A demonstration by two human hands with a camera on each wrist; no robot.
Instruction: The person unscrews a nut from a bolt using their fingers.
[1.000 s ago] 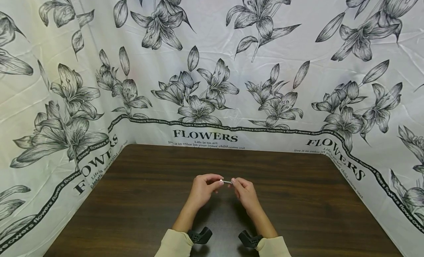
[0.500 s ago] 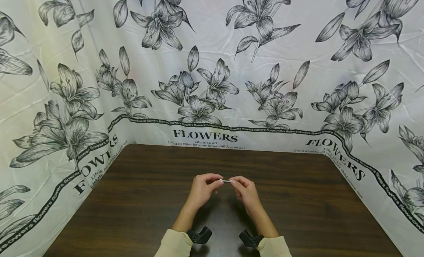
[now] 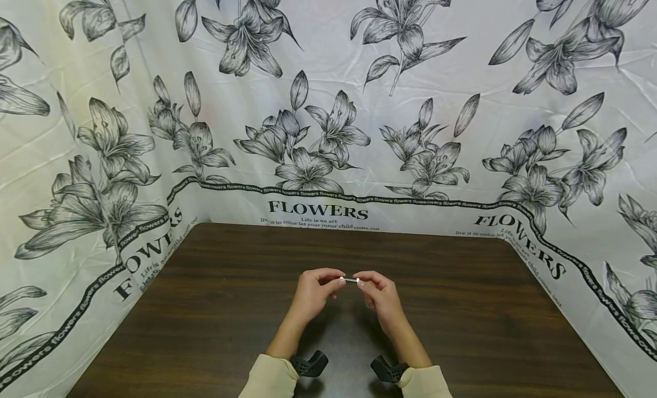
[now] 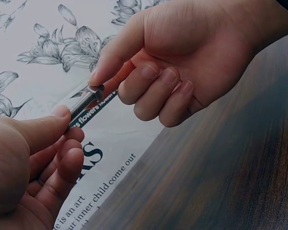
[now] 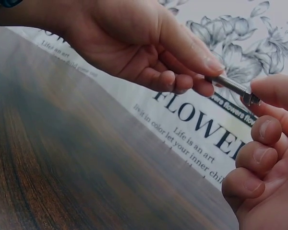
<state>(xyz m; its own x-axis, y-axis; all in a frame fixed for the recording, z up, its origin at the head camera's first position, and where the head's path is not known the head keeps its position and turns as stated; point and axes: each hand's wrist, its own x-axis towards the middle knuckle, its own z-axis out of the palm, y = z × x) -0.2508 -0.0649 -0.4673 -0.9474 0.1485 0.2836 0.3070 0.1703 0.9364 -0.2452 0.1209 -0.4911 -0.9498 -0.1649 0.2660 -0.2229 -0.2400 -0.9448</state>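
Observation:
A slim silver threaded bolt [image 4: 81, 106] is held lengthwise between the two hands, above the table. My left hand [image 3: 308, 295] pinches one end between thumb and fingers, which hide that end. Toward the other end sits a metal nut [image 5: 249, 99] around the shank. My right hand [image 3: 384, 300] has its thumb and index finger at this nut end, pinching it. In the left wrist view the right hand's other fingers [image 4: 151, 91] are curled in toward the palm. Threads show between the hands in the right wrist view.
A dark brown wood-grain table [image 3: 231, 261] lies under the hands. White curtain cloth [image 3: 328, 56] printed with black lilies and the word FLOWERS surrounds its back and sides. A black wrist device [image 3: 310, 365] sits on each wrist, near the cream sleeves [image 3: 270, 377].
The right hand's thumb and index finger have shifted slightly up and to the left at the nut end. The left hand stays nearly still, with the bolt in its pinch.

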